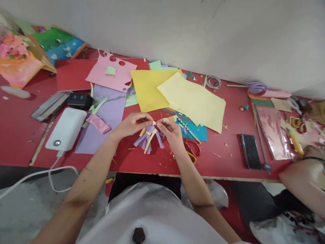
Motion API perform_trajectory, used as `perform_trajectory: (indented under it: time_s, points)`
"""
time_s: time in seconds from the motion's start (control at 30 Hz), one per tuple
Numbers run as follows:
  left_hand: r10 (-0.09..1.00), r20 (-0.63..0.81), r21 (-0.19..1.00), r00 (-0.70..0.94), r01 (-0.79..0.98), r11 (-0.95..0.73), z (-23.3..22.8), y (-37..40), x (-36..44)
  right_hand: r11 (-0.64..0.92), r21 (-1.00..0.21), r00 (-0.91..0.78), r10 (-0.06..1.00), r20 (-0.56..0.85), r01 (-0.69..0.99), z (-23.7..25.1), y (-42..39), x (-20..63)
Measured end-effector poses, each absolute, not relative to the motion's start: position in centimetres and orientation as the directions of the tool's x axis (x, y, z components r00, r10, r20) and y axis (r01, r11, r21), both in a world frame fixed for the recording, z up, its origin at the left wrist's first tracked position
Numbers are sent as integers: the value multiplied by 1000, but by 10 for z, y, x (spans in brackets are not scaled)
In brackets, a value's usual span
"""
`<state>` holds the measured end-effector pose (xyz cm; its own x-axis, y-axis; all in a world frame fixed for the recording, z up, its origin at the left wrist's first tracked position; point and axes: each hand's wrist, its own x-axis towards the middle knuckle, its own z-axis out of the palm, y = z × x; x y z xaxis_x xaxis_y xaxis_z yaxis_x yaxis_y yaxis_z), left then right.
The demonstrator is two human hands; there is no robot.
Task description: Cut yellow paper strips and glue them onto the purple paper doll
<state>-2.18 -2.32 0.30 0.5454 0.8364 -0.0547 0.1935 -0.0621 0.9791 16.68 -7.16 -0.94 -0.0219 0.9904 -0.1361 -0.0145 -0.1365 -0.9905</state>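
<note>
Though pinched atop, tassel (149,137) fringe-down.

Left hand (130,124) and right hand (172,133) meeting, fingers pinched together, forearms angled inward

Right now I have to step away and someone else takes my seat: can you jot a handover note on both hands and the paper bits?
Left hand: fingers pinch the top of the purple fringed paper piece, above the red table.
Right hand: fingers pinch the same top, at the pale yellow strip hanging down it.
Nearby: red-handled scissors just right of the hands, yellow sheets behind, purple sheet to the left.
Done: fringe cut, piece gathered.
Left: seemingly the yellow strip, its ends loose.
</note>
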Motion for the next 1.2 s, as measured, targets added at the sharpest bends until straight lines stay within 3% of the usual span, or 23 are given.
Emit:
perform_trajectory:
  time_s: [0.43, 1.2]
  points:
    - [811, -74, 984, 580, 173, -34, -1, -23, -23, -264, -930, -143, 962, -233, -257, -20, -68, 170]
    - [817, -17, 970, 577, 207, -126, -1, -24, -20, -143, -989, -84, 987, -140, -29, -17, -67, 171]
